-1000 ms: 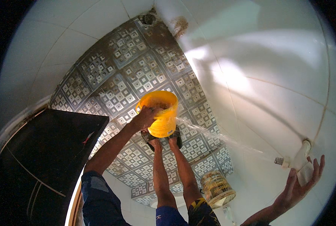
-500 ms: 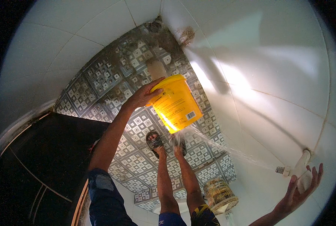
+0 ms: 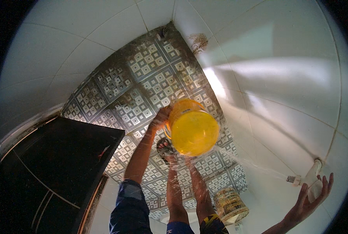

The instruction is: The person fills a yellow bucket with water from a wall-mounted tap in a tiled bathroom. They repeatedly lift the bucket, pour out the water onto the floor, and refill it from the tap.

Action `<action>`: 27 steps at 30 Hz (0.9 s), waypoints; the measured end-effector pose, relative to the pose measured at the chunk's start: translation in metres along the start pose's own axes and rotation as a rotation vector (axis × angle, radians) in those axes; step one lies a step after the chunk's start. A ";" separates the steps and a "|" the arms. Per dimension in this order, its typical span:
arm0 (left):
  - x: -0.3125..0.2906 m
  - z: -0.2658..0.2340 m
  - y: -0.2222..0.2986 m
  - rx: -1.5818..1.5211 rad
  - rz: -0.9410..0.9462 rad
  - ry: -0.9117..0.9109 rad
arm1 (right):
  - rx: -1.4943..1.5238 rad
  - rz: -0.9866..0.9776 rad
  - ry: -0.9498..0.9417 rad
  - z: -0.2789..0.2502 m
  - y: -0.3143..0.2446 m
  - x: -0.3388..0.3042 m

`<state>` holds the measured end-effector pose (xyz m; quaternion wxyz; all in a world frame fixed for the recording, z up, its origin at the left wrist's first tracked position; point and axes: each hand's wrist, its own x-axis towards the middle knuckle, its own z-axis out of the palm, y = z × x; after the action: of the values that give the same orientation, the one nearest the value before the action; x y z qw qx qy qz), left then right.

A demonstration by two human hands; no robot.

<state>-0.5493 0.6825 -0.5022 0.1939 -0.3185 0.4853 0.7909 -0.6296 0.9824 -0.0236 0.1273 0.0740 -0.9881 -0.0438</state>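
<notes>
My left hand [image 3: 161,118] grips the edge of a yellow plastic bucket [image 3: 195,133], which is tilted so that a round yellow end faces me. A jet of water from the white tap [image 3: 313,177] on the right wall strikes the bucket, and drops spray around my forearm and legs. Close by the tap's white body, my right hand [image 3: 309,199] has its fingers stretched apart. Whether it touches the tap I cannot tell.
My sandalled foot [image 3: 165,147] stands on the patterned floor tiles [image 3: 148,58]; the bucket partly hides my other foot. A stained bucket [image 3: 230,204] sits by the right wall. At left is a dark door panel [image 3: 64,156]. Pale tiled walls [image 3: 279,105] surround the floor.
The yellow bucket has swung down and nearer the right wall, its round end now turned toward me. My left arm has moved rightward with it. The right hand stays by the tap.
</notes>
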 end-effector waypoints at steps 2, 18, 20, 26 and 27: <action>-0.017 0.006 -0.040 -0.134 -0.082 0.054 | 0.016 0.001 -0.002 0.000 0.001 -0.001; -0.061 0.147 -0.136 -0.529 -0.287 -0.016 | 0.047 0.000 0.029 0.001 -0.003 -0.001; -0.058 0.161 -0.136 -0.554 -0.290 -0.031 | 0.083 -0.001 0.032 0.001 -0.003 -0.001; -0.056 0.184 -0.143 -0.612 -0.320 -0.045 | 0.086 -0.023 0.031 0.004 0.002 -0.004; -0.055 0.189 -0.145 -0.624 -0.325 -0.052 | 0.081 -0.030 0.026 0.003 0.004 -0.005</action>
<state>-0.4799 0.9167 -0.4953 0.2231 -0.4153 0.1581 0.8676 -0.6264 0.9870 -0.0267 0.1365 0.0947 -0.9861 -0.0047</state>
